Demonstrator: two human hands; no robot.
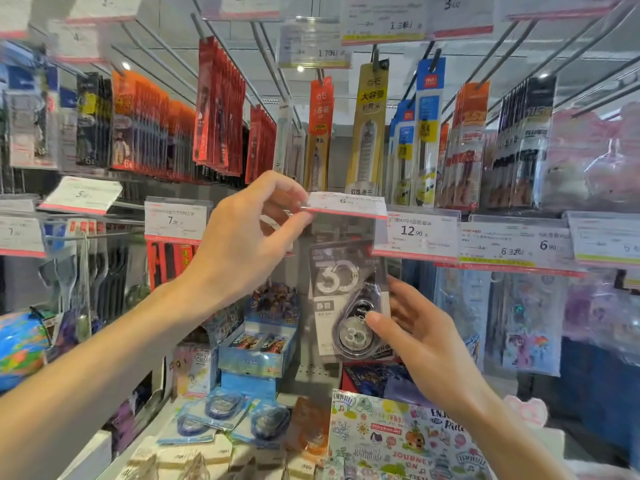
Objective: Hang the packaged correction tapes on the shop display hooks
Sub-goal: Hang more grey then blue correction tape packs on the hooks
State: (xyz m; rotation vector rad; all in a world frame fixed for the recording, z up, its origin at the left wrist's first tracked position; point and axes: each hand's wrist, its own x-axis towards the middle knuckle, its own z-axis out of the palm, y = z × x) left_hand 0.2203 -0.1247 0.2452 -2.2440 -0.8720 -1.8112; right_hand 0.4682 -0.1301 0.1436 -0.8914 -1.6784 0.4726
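Your left hand [242,233] is up at the price tag [346,204] marked 6. Your thumb and fingers pinch the left end of that tag and tip it up flat.

Just below the tag hangs the correction tape pack [348,299]. It is a clear pack with a grey card and a big white 30 on it. The round tape case sits in the lower half of the pack. You cannot tell if the pack's top is on the hook, because the tag hides it.

Your right hand [415,330] is at the lower right of the pack. Your thumb presses on the front of the round case, and your fingers curl round the pack's right edge, so this hand is holding the pack.

To the right of the tag is another price tag [415,233] that reads 12.90.

Well below the pack, more blue tape packs [221,414] lie flat on the shelf. Just right of them is a sticker book [398,441] with bright drawings. Left of the pack stands a blue card box [259,344].

Above the tag hang long pen packs, a gold one [369,129] and an orange one [320,133].
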